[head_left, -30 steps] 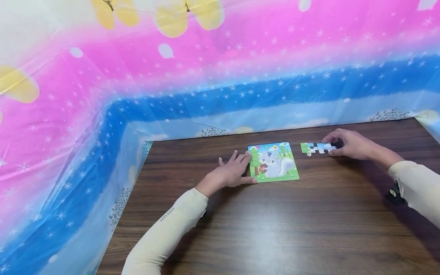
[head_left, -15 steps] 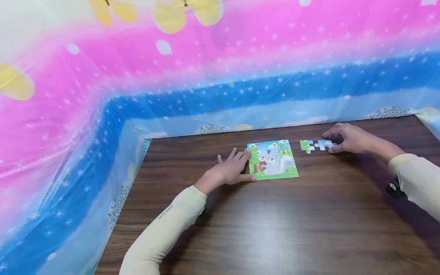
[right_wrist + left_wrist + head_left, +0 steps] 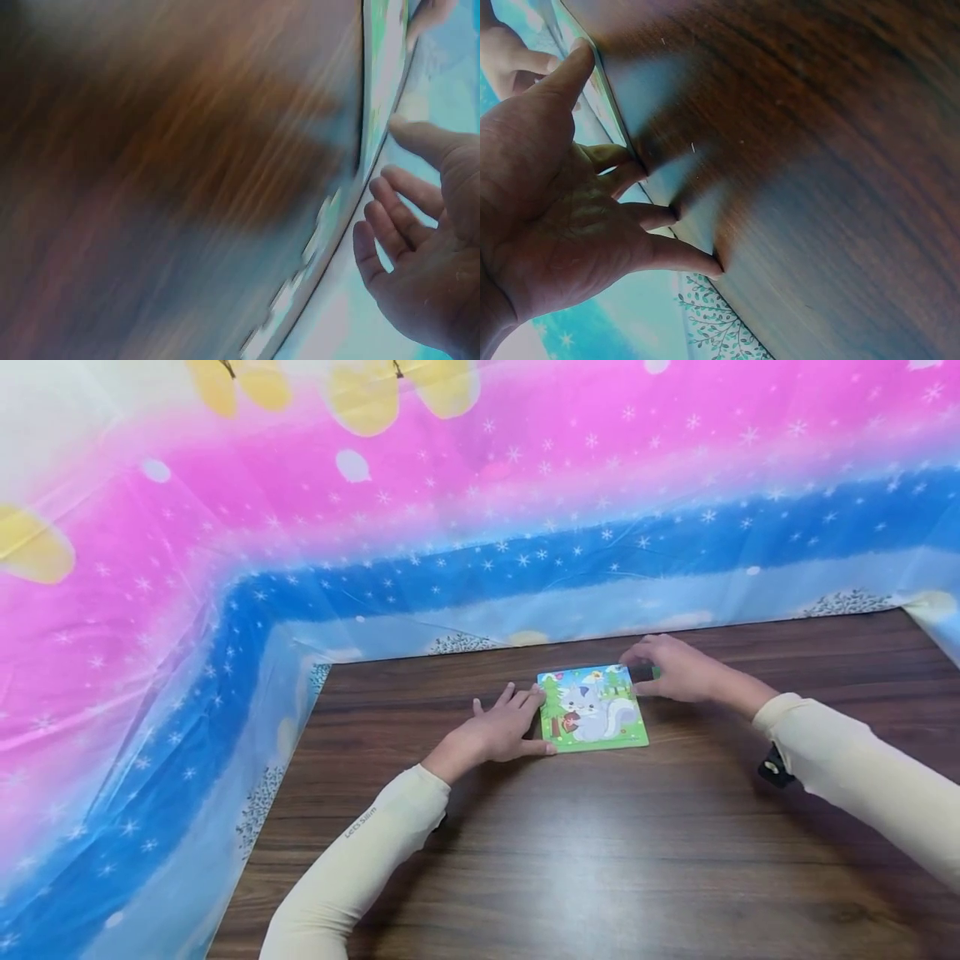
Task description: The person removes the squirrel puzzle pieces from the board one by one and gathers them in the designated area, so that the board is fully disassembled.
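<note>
A square jigsaw puzzle (image 3: 592, 710) with a grey squirrel picture lies flat on the wooden table. My left hand (image 3: 501, 731) rests at its left side, fingers spread, with the thumb at the near left corner; the left wrist view shows the thumb along the puzzle's edge (image 3: 604, 82) and other fingertips on the table. At the puzzle's far right corner is my right hand (image 3: 678, 670), its fingers loosely bent with nothing between them in the right wrist view. Loose puzzle pieces (image 3: 289, 296) lie beside the puzzle, mostly hidden behind the right hand in the head view.
The dark wooden table (image 3: 570, 852) ends at the back and left against a pink and blue snowflake-printed cloth (image 3: 450, 560). A dark wrist strap (image 3: 776, 768) shows under the right sleeve.
My right hand has left the outer loose piece and moved left to the puzzle's right edge, covering the loose pieces in the head view. The left hand stays at the puzzle's left side.
</note>
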